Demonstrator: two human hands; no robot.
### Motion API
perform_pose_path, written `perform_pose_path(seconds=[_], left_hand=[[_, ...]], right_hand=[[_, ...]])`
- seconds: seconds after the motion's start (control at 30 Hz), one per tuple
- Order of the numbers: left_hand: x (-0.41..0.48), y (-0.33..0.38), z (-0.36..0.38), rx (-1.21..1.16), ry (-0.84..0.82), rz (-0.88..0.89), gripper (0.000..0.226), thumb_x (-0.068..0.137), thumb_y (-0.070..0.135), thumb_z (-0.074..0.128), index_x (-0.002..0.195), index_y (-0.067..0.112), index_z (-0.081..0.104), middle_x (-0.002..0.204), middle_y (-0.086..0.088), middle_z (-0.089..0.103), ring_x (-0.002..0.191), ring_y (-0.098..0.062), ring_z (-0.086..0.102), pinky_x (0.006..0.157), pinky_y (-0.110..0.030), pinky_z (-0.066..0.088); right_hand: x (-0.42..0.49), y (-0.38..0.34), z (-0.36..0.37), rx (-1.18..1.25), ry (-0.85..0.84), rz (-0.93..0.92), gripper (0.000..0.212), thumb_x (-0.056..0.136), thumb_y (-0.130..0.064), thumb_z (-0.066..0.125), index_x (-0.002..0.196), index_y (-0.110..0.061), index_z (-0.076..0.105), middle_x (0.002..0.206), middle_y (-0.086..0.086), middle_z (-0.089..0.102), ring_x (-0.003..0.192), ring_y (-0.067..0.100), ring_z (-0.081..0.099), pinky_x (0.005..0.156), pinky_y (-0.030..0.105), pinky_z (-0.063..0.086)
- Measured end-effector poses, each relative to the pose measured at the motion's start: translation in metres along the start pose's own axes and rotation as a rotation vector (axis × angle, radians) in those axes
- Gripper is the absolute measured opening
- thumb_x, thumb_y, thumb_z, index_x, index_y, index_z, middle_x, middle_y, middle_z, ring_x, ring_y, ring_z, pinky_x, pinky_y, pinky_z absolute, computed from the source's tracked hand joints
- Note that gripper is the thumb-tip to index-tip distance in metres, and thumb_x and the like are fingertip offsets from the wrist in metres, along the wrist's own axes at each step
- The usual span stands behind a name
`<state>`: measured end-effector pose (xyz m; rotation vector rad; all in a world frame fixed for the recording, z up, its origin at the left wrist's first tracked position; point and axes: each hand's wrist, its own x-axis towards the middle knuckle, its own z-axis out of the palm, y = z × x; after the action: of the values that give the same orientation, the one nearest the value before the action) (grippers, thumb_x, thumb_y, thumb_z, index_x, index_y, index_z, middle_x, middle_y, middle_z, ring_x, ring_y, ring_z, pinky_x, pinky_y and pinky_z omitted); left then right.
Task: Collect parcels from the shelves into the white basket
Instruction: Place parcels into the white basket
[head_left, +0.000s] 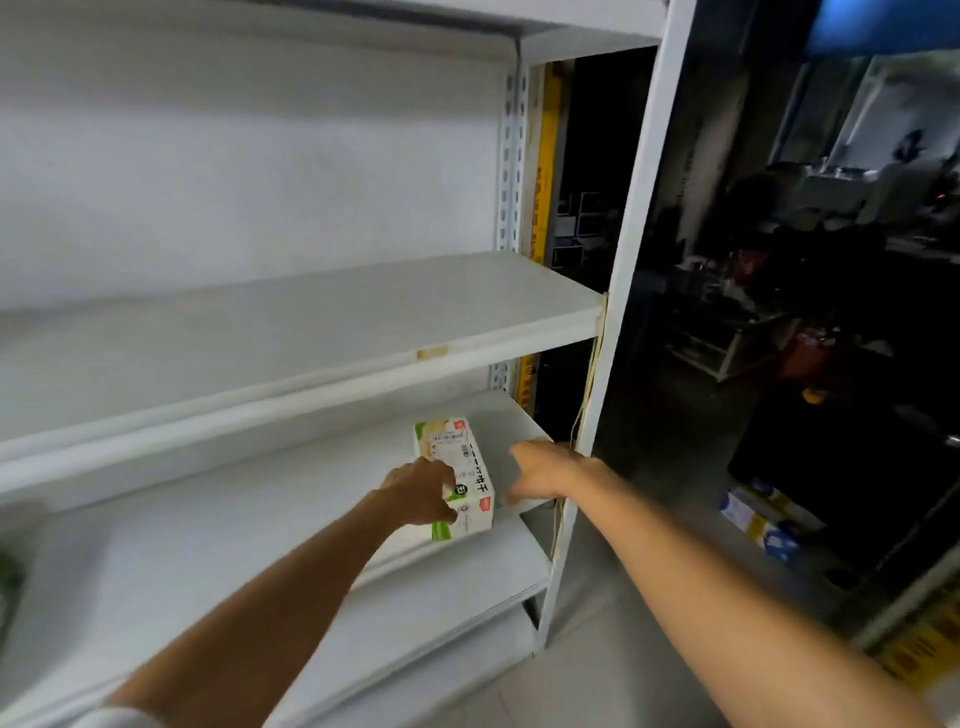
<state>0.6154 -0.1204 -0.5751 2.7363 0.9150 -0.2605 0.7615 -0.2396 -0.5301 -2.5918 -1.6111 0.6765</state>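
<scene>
A white and green carton parcel (457, 467) with a shipping label lies on the lower shelf board (208, 551) of the white rack, near its right end. My left hand (423, 491) grips the carton's near left corner, thumb on the front face. My right hand (540, 475) reaches in just to the right of the carton, fingers loosely spread, holding nothing that I can see. The white basket is out of view.
The white middle shelf (311, 322) above holds nothing. The rack's right upright post (618, 291) stands beside my right forearm. Beyond it lies a dark room with clutter, and blue and yellow boxes (763, 519) on the floor. Something green (8, 577) shows at the left edge.
</scene>
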Motion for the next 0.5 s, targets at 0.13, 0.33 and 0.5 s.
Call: perform_pose_path(seconds=[0.13,0.33,0.5], left_hand=[[0.004,-0.008,0.010,0.003,-0.044,-0.043,0.048,0.083,0.039,0.069,0.127,0.024,0.056,0.122,-0.001,0.063,0.109,-0.021,0.061,0.087,-0.031,0.049],[0.036,-0.027,0.009,-0.043,-0.034,-0.105,0.049,0.083,0.042,0.069,0.126,0.025,0.056,0.121,0.003,0.063,0.107,-0.018,0.061,0.083,-0.028,0.047],[0.061,-0.033,0.011,-0.064,-0.033,-0.086,0.051,0.085,0.043,0.066,0.129,0.021,0.054,0.121,0.001,0.063,0.105,-0.018,0.061,0.077,-0.026,0.047]], right_hand=[[0.029,-0.005,0.005,-0.007,-0.058,-0.087,0.049,0.084,-0.033,0.071,0.126,-0.014,0.055,0.125,0.004,0.061,0.103,0.021,0.059,0.071,0.025,0.043],[0.068,-0.003,0.011,0.011,-0.088,-0.103,0.061,0.074,-0.038,0.077,0.127,-0.019,0.054,0.128,0.003,0.061,0.112,0.023,0.059,0.094,0.039,0.049],[0.091,0.010,0.005,0.005,-0.081,-0.097,0.058,0.082,-0.034,0.073,0.130,-0.011,0.051,0.132,0.008,0.057,0.117,0.024,0.056,0.085,0.028,0.043]])
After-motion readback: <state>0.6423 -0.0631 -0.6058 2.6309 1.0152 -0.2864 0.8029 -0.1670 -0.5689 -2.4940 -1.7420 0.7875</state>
